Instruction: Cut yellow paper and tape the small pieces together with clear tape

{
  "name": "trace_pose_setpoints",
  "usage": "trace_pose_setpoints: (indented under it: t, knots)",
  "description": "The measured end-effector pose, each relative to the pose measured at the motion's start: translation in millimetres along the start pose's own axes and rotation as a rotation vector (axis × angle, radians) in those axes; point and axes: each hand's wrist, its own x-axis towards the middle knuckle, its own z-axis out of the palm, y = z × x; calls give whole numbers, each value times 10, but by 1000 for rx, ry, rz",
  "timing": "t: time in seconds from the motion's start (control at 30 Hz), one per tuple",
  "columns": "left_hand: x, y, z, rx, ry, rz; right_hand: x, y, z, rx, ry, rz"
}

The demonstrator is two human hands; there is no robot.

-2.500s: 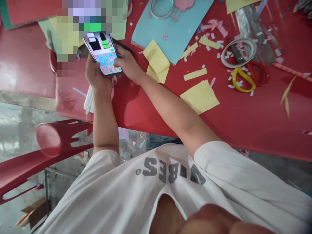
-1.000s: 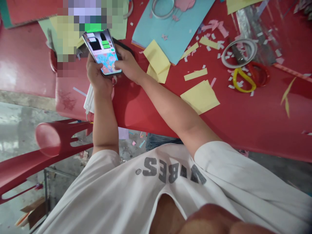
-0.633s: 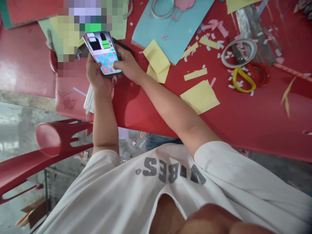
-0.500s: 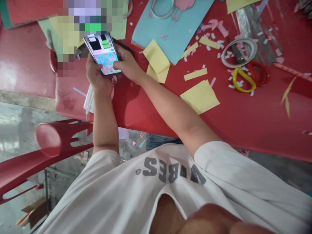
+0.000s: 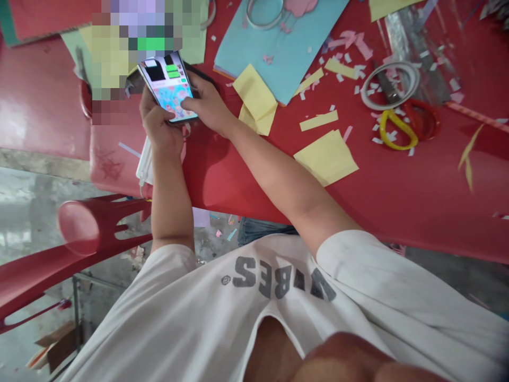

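A smartphone (image 5: 169, 85) with a lit, colourful screen is held over the left part of the red table (image 5: 397, 196). My left hand (image 5: 157, 124) wraps round its lower left edge from beneath. My right hand (image 5: 209, 106) grips its right side, thumb resting on the screen. Both hands are closed on the phone.
Yellow paper pieces (image 5: 326, 157) and a folded yellow sheet (image 5: 256, 101) lie right of my hands. A light-blue sheet (image 5: 278, 48) lies behind. Yellow-and-red scissors (image 5: 405, 127), a tape ring (image 5: 388, 85) and several paper scraps sit at right. A red plastic chair (image 5: 79, 233) stands lower left.
My right thumb has slid a little across the screen and the phone has shifted slightly. Both hands stay in the same place.
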Motion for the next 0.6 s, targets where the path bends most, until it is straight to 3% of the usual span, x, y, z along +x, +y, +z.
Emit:
trace_pose_setpoints:
  t: [0.2, 0.33, 0.43, 0.6]
  knots:
    - [29, -57, -37, 37, 15, 8, -13, -62, -4, -22, -29, -22]
    - [7, -3, -38, 42, 14, -24, -8, -117, 6, -36, -9, 71]
    - [-9, 44, -52, 74, 22, -70, 24, -91, -4, 17, 8, 135]
    - [5, 24, -50, 17, 11, -91, 78, 23, -40, 174, -11, 95]
